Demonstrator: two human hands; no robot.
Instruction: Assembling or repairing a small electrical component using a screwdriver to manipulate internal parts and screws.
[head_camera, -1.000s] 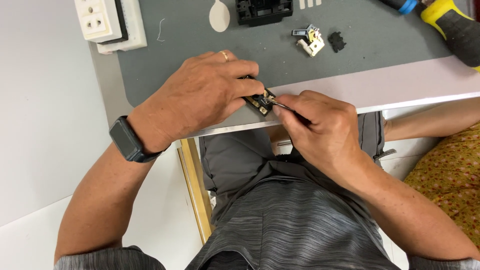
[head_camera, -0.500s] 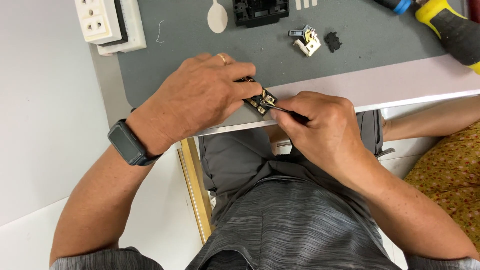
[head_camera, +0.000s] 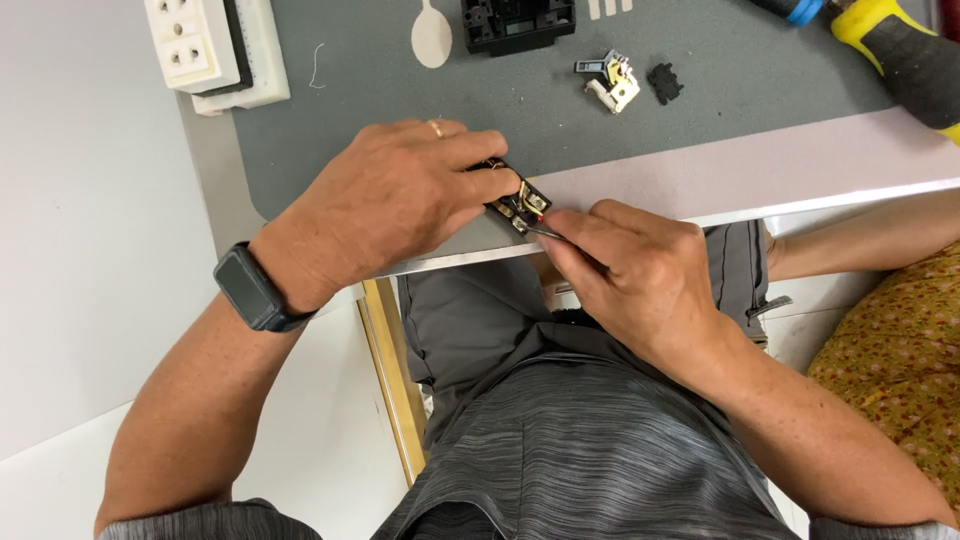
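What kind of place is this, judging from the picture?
Probably a small electrical repair bench: a grey work mat, a white wall socket, screwdriver handles, and a small black part gripped by the left hand.

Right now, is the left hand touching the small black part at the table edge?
Touching. The head view shows the left hand with its fingertips pinched directly on the small black part, no gap between them.

Bright, even, diffuse light, soft faint shadows under the hands on the surface (head_camera: 700, 170), no harsh glare, sharp focus throughout, slight wide-angle stretch at edges
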